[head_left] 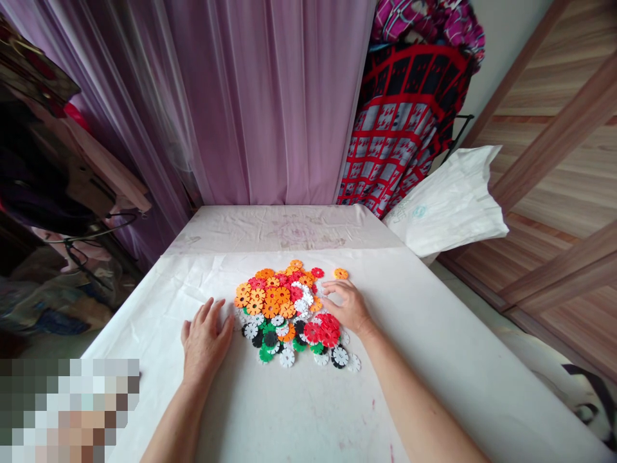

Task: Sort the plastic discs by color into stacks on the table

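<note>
A heap of flat plastic snowflake discs [284,308] in orange, red, white, green and black lies on a white-covered table [434,334]. My left hand [205,337] rests flat on the cloth just left of the heap, fingers stretched out and apart, holding nothing. My right hand [344,305] lies on the heap's right edge, its fingers reaching onto white and orange discs, its palm over some red discs [324,329]. A single orange disc [340,273] sits apart, just beyond the right fingers.
A purple curtain [270,96] hangs behind the table. A red patterned blanket [405,122] and a white plastic bag [448,199] stand at the back right. Wooden panelling [559,161] lines the right side. Dark clutter fills the left.
</note>
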`<state>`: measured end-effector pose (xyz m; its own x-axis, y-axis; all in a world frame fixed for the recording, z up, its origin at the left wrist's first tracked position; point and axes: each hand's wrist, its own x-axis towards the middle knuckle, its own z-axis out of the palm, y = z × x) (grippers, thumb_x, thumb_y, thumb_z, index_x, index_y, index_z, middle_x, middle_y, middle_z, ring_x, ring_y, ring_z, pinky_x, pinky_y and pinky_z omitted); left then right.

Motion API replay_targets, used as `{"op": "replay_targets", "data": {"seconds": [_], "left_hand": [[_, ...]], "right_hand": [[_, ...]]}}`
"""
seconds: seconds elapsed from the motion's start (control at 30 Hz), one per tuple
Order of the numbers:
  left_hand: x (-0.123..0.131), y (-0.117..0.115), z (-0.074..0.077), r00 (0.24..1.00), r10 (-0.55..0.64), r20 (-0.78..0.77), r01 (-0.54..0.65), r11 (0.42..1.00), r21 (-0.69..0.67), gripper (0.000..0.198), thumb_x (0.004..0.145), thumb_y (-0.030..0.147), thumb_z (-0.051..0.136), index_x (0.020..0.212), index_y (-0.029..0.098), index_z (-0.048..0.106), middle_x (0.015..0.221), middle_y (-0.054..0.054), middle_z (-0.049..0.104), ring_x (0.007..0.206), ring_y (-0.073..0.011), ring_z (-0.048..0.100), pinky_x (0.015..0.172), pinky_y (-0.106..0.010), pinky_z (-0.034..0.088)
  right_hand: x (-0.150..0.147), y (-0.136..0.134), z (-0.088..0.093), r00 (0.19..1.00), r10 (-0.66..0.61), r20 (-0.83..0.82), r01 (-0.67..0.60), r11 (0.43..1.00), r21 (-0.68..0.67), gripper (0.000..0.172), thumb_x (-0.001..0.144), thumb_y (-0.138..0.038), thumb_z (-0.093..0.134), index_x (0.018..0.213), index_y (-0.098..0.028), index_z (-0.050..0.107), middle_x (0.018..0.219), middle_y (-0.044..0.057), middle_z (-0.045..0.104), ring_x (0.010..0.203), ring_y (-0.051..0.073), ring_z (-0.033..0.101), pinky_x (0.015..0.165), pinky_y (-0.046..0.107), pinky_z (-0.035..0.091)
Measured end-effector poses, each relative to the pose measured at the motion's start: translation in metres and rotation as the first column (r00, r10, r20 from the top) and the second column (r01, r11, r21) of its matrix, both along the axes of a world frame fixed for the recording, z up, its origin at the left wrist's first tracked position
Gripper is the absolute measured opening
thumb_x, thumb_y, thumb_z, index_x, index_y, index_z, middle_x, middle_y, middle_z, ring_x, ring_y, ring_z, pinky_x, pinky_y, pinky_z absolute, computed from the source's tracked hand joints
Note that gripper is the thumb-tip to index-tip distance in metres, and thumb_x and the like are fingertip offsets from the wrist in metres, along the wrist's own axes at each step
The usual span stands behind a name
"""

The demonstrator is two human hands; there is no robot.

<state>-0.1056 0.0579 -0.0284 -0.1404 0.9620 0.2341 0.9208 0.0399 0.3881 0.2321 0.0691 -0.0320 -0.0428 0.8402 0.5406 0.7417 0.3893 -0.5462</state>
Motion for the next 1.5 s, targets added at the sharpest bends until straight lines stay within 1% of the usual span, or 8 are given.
{"op": "replay_targets", "data": {"seconds": [0.13, 0.47, 0.7, 0.77, 0.87, 0.93, 1.13, 1.5], "left_hand": [[0.000, 0.000, -0.001, 1.000, -0.004, 0.015, 0.004, 1.000, -0.011, 0.043, 0.094, 0.039, 0.043, 0.130, 0.023, 0.061, 0.148, -0.012, 0.052, 0.136, -0.0290, 0.047, 0.116, -0.058, 0.026], [0.000, 0.000, 0.000, 1.000, 0.003, 0.008, -0.003, 1.000, -0.003, 0.042, 0.093, 0.039, 0.044, 0.129, 0.025, 0.062, 0.147, -0.012, 0.052, 0.134, -0.0288, 0.049, 0.115, -0.057, 0.027], [0.000, 0.000, -0.001, 1.000, 0.005, 0.005, -0.005, 1.000, 0.002, 0.043, 0.094, 0.040, 0.043, 0.128, 0.025, 0.062, 0.147, -0.012, 0.053, 0.132, -0.0286, 0.051, 0.115, -0.056, 0.028], [0.000, 0.000, -0.001, 1.000, 0.004, 0.006, -0.004, 1.000, 0.002, 0.043, 0.094, 0.041, 0.042, 0.128, 0.025, 0.062, 0.148, -0.011, 0.052, 0.130, -0.0278, 0.052, 0.115, -0.055, 0.027], [0.000, 0.000, -0.001, 1.000, 0.000, -0.008, 0.000, 1.000, -0.007, 0.044, 0.094, 0.041, 0.041, 0.129, 0.025, 0.061, 0.148, -0.011, 0.052, 0.130, -0.0278, 0.052, 0.115, -0.055, 0.027], [0.000, 0.000, 0.000, 1.000, -0.001, -0.021, 0.000, 1.000, -0.016, 0.044, 0.094, 0.042, 0.039, 0.129, 0.024, 0.061, 0.148, -0.011, 0.052, 0.132, -0.0285, 0.050, 0.115, -0.056, 0.028], [0.001, 0.000, 0.002, 0.999, 0.004, -0.034, -0.005, 0.999, -0.039, 0.044, 0.095, 0.042, 0.040, 0.130, 0.025, 0.061, 0.149, -0.011, 0.051, 0.135, -0.0295, 0.048, 0.115, -0.056, 0.028], [0.001, -0.001, 0.001, 1.000, -0.009, -0.016, 0.008, 1.000, -0.029, 0.043, 0.095, 0.039, 0.042, 0.130, 0.023, 0.060, 0.148, -0.012, 0.051, 0.137, -0.0297, 0.046, 0.115, -0.059, 0.027]], "right_hand": [[-0.016, -0.011, 0.002, 0.994, 0.104, 0.025, -0.102, 0.992, -0.068, 0.010, 0.071, -0.019, 0.070, 0.078, -0.025, 0.067, 0.105, 0.004, 0.075, 0.102, 0.023, 0.065, 0.094, 0.040, 0.049], [-0.021, -0.008, 0.001, 0.996, 0.050, 0.075, -0.038, 0.989, -0.145, 0.018, 0.071, -0.019, 0.071, 0.087, -0.026, 0.068, 0.097, 0.003, 0.074, 0.096, 0.022, 0.066, 0.089, 0.035, 0.050], [0.001, -0.003, -0.007, 0.996, -0.087, -0.026, 0.084, 0.990, -0.112, 0.022, 0.073, -0.029, 0.070, 0.093, -0.025, 0.062, 0.098, 0.004, 0.074, 0.093, 0.022, 0.068, 0.089, 0.036, 0.051], [0.014, 0.004, -0.011, 0.980, -0.183, -0.082, 0.177, 0.981, -0.078, 0.025, 0.074, -0.033, 0.069, 0.096, -0.025, 0.060, 0.101, 0.005, 0.074, 0.096, 0.023, 0.068, 0.090, 0.037, 0.050], [0.032, 0.019, -0.017, 0.895, -0.421, -0.146, 0.416, 0.907, -0.063, 0.027, 0.075, -0.040, 0.066, 0.096, -0.024, 0.059, 0.103, 0.007, 0.074, 0.097, 0.025, 0.067, 0.089, 0.039, 0.049], [0.039, 0.029, -0.019, 0.845, -0.515, -0.141, 0.507, 0.857, -0.094, 0.027, 0.075, -0.041, 0.065, 0.095, -0.024, 0.058, 0.102, 0.007, 0.074, 0.096, 0.025, 0.067, 0.088, 0.039, 0.049], [0.038, 0.042, -0.022, 0.829, -0.555, -0.073, 0.546, 0.830, -0.114, 0.027, 0.073, -0.039, 0.068, 0.094, -0.024, 0.060, 0.100, 0.007, 0.074, 0.090, 0.023, 0.066, 0.084, 0.036, 0.047], [0.038, 0.043, -0.023, 0.841, -0.540, 0.012, 0.538, 0.834, -0.125, 0.024, 0.075, -0.040, 0.065, 0.093, -0.023, 0.060, 0.097, 0.007, 0.074, 0.090, 0.025, 0.066, 0.083, 0.036, 0.047]]}}
